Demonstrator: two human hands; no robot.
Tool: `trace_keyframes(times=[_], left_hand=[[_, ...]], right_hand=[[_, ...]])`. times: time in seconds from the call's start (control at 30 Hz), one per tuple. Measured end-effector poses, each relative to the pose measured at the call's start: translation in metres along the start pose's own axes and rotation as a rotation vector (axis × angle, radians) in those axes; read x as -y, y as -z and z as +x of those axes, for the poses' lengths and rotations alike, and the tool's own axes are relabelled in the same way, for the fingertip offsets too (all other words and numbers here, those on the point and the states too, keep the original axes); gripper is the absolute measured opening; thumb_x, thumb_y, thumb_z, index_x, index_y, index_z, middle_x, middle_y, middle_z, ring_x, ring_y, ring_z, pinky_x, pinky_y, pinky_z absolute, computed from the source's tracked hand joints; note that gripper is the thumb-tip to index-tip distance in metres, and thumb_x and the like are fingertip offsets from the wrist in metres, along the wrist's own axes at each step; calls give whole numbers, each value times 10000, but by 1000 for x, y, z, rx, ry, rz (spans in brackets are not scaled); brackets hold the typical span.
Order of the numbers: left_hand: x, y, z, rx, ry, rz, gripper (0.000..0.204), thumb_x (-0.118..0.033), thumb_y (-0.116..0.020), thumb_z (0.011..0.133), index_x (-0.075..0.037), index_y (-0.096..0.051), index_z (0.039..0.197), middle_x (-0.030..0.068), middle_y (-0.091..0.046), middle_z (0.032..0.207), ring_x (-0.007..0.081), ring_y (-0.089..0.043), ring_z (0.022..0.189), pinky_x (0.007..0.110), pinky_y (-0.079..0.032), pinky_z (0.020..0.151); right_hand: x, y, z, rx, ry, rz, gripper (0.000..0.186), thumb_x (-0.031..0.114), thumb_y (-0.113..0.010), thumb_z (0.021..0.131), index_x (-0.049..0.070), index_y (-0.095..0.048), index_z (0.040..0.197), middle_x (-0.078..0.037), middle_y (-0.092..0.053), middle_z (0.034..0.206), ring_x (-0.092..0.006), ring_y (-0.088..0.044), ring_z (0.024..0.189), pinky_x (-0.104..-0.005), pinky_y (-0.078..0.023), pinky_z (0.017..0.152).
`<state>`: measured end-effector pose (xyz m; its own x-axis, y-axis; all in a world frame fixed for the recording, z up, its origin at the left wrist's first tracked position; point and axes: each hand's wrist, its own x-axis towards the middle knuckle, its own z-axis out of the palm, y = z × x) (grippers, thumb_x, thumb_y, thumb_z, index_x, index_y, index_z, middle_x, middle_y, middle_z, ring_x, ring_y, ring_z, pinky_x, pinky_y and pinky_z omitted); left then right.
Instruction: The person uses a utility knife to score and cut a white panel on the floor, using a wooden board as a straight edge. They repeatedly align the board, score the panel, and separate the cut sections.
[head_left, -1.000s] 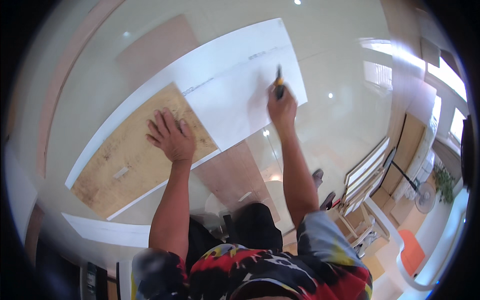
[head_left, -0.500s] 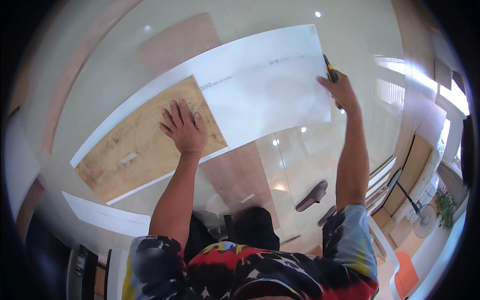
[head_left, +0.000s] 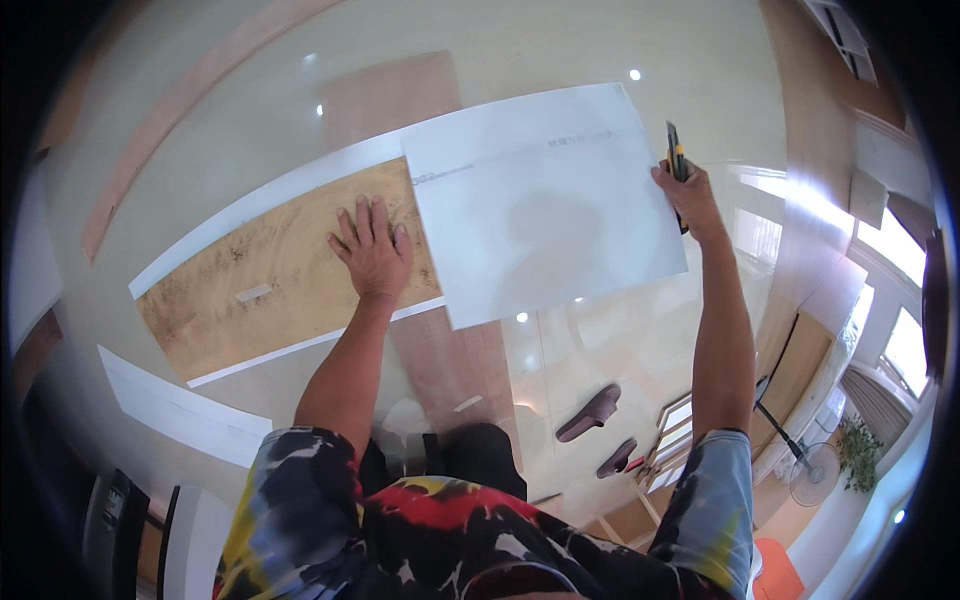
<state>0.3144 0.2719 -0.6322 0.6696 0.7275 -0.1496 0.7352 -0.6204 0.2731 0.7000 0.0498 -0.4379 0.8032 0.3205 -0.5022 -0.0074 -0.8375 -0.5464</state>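
My left hand [head_left: 373,255] lies flat with fingers spread on a worn tan wooden board [head_left: 290,270]. Under that board is a white sheet, its border [head_left: 290,192] showing along the long sides. To the right, a white panel [head_left: 540,220] meets the board's right end, its near left corner jutting past the border. Whether panel and sheet still join anywhere I cannot tell. At the panel's far right edge, my right hand [head_left: 695,198] is closed around a black and yellow utility knife [head_left: 677,155], blade end pointing away, thumb against the panel's edge.
Pinkish wood-grain planks [head_left: 455,365] lie on the glossy tiled floor, one passing beneath the sheet. A narrow white strip [head_left: 185,405] is at the near left. Slippers [head_left: 590,412] rest at the near right, by wooden frames. A fan [head_left: 815,472] and a plant [head_left: 860,452] stand farther right.
The white panel has tilted and shifted at the board's end, its near left corner now standing out from the sheet. My right hand has moved slightly nearer with the knife; my left stays on the board.
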Motion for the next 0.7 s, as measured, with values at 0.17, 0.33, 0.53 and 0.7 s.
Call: trace_keyframes(times=[0.17, 0.33, 0.53, 0.7], left_hand=[[1, -3, -4, -12, -9, 12, 624, -386, -483, 966, -134, -344, 1519, 109, -252, 1599, 434, -158, 1476, 695, -85, 1140], [17, 7, -8, 6, 30, 46, 622, -378, -488, 963, -123, -358, 1514, 121, -271, 1593, 432, -150, 1480, 691, -81, 1137], [14, -2, -5, 16, 31, 41, 637, -396, -490, 952, -151, -349, 1523, 98, -232, 1607, 431, -141, 1484, 691, -57, 1147], [12, -1, -4, 11, 35, 3, 632, -390, -493, 948, -143, -367, 1515, 103, -257, 1599, 431, -137, 1486, 689, -44, 1148]], right_hand=[[-109, -52, -4, -505, 326, -798, 296, 290, -628, 954, 4, -628, 1031, -66, -621, 767, -175, -587, 626, -352, -486, 630], [-31, -153, -58, -239, -261, -29, 332, 322, -546, 993, 16, -560, 1121, -106, -616, 786, -214, -620, 635, -391, -518, 614], [67, -320, -77, 60, 252, 110, 270, 227, -541, 986, -26, -528, 1078, -287, -653, 792, -488, -637, 752, -526, -504, 663], [102, -337, -62, 101, 173, -101, 257, 233, -515, 975, -22, -493, 1003, -284, -667, 787, -470, -662, 742, -531, -527, 672]])
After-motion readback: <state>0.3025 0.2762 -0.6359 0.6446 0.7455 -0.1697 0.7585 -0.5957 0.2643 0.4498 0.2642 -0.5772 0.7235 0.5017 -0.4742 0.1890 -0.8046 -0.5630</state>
